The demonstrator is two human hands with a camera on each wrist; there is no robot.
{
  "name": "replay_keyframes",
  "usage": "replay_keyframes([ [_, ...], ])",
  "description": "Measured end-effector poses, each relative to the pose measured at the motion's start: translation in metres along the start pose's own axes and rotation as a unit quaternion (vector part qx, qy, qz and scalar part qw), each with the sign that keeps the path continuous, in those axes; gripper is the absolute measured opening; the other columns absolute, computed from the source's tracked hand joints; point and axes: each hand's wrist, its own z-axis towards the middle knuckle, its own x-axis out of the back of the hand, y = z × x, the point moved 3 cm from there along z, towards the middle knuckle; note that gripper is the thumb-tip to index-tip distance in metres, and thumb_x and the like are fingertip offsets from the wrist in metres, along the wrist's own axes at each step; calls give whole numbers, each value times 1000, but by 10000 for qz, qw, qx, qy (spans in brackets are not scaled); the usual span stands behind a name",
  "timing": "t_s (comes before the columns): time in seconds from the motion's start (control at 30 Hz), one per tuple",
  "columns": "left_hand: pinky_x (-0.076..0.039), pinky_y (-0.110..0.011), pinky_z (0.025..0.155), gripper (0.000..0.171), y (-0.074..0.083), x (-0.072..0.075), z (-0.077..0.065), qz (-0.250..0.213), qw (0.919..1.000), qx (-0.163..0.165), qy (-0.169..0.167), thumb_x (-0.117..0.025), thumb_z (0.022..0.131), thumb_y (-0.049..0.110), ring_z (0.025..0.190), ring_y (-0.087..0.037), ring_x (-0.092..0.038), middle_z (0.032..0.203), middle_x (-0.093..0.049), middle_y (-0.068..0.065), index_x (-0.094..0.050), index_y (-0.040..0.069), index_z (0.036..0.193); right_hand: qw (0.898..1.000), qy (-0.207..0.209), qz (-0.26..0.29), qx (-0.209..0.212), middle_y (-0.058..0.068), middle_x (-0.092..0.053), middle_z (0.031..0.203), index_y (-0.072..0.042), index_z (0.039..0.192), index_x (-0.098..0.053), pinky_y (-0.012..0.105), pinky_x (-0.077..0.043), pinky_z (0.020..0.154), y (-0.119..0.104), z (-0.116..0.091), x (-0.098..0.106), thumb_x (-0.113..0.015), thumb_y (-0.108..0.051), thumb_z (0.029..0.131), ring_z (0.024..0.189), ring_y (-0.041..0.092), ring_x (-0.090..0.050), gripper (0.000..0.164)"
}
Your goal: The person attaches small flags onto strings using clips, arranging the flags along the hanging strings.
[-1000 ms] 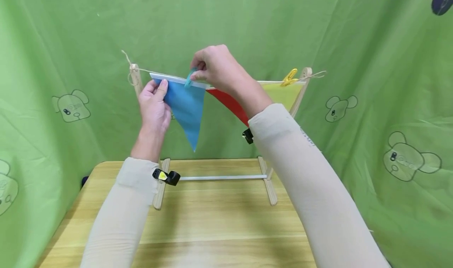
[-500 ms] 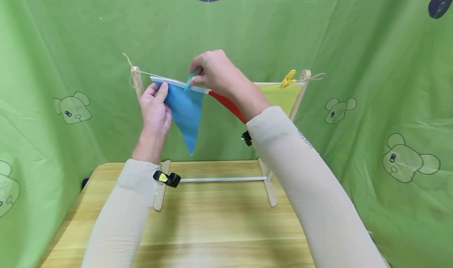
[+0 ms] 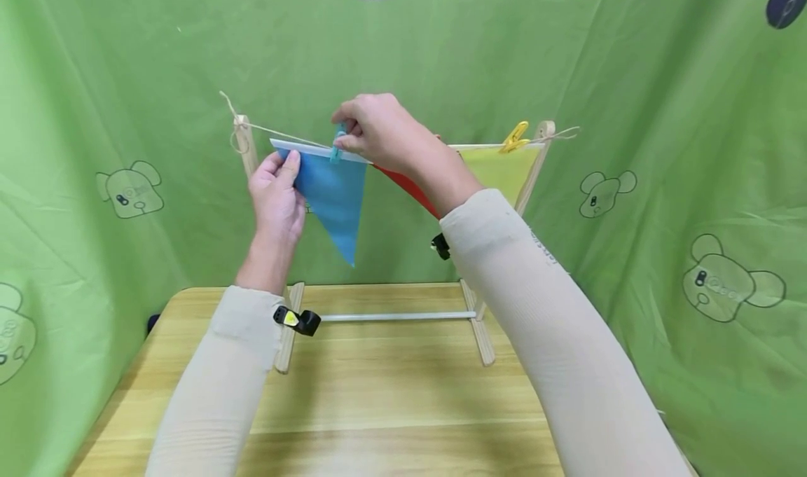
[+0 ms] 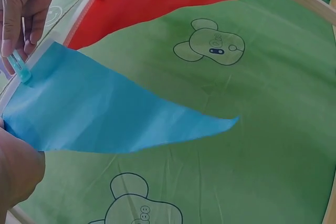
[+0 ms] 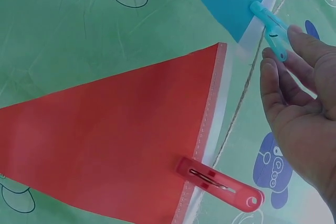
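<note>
A blue triangular pennant [image 3: 334, 190] with a white top band hangs point down at the string's left part. My left hand [image 3: 276, 197] pinches its upper left corner between thumb and fingers. My right hand [image 3: 381, 130] pinches a light-blue clothespin [image 3: 336, 153], whose jaws sit over the white band near the middle of the pennant's top edge. In the right wrist view the clothespin [image 5: 270, 27] spans the band beside the twine [image 5: 241, 98]. A red pennant [image 5: 131, 135] hangs alongside, held by a red clothespin [image 5: 220, 184]; the right forearm partly covers this pennant in the head view.
A yellow pennant [image 3: 501, 172] with a yellow clothespin [image 3: 515, 139] hangs at the right. Wooden posts [image 3: 244, 148] carry the twine, and a white rod [image 3: 397, 316] joins their feet on the wooden table [image 3: 397, 407]. A green printed curtain [image 3: 403, 43] surrounds everything.
The light-blue clothespin has turned more upright in my right hand. The pennant's left corner has dropped slightly below the twine, and its tip has swung a little. Both hands keep their grips.
</note>
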Motion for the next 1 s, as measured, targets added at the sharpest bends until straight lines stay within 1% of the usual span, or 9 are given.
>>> replay_keyframes([
  [0.17, -56, -30, 101, 14, 3, 1, 2, -128, 9999, -39, 24, -59, 99, -8, 98, -18, -69, 96, -71, -9, -69, 1, 95, 10000, -10, 61, -4, 10, -69, 128, -4, 138, -63, 30, -55, 99, 0, 1, -1, -67, -25, 102, 112, 19, -66, 43],
  [0.33, -57, -29, 99, 14, 3, 2, 2, -76, 9999, -112, 39, -59, 99, -8, 97, -17, -69, 95, -72, -9, -70, 0, 94, 9999, 26, 137, -17, 10, -69, 128, -4, 141, -61, 30, -54, 101, 1, 0, -3, -66, -25, 102, 113, 19, -65, 44],
  [0.43, -57, -29, 98, 14, 2, 3, 2, 27, 10000, -68, 41, -60, 99, -7, 96, -16, -69, 95, -72, -9, -70, 1, 95, 9997, 57, 242, -41, 10, -69, 127, -3, 142, -59, 30, -54, 101, 2, -1, -5, -66, -26, 102, 114, 19, -65, 46],
  [0.6, -55, -32, 103, 13, 0, 6, 0, 137, 9999, 85, 31, -59, 100, -5, 98, -18, -69, 99, -71, -10, -70, 2, 98, 9993, 158, 319, -72, 10, -70, 126, -4, 143, -58, 31, -53, 102, 4, -4, -6, -67, -26, 102, 115, 20, -66, 48],
  [0.77, -55, -33, 104, 11, 2, 7, 1, 116, 9999, 95, 18, -59, 100, -5, 100, -20, -69, 101, -71, -11, -69, 1, 100, 9993, 161, 299, -164, 12, -66, 136, -4, 147, -52, 35, -52, 107, 5, -6, -7, -66, -28, 102, 125, 23, -64, 53],
  [0.87, -58, -30, 98, 10, 2, 8, 1, 139, 9997, 181, 16, -60, 100, -4, 99, -20, -70, 102, -72, -11, -69, 0, 103, 9992, 192, 279, -213, 12, -61, 143, -5, 150, -49, 35, -51, 109, 4, -10, -6, -66, -28, 102, 129, 24, -62, 55],
  [1.0, -60, -26, 90, 16, 3, 10, -1, 165, 9995, 283, 37, -59, 101, -2, 96, -20, -70, 104, -72, -12, -67, -4, 115, 9988, 277, 326, -235, 12, -51, 154, -5, 153, -45, 35, -49, 112, 3, -18, -7, -66, -29, 102, 134, 24, -58, 60],
])
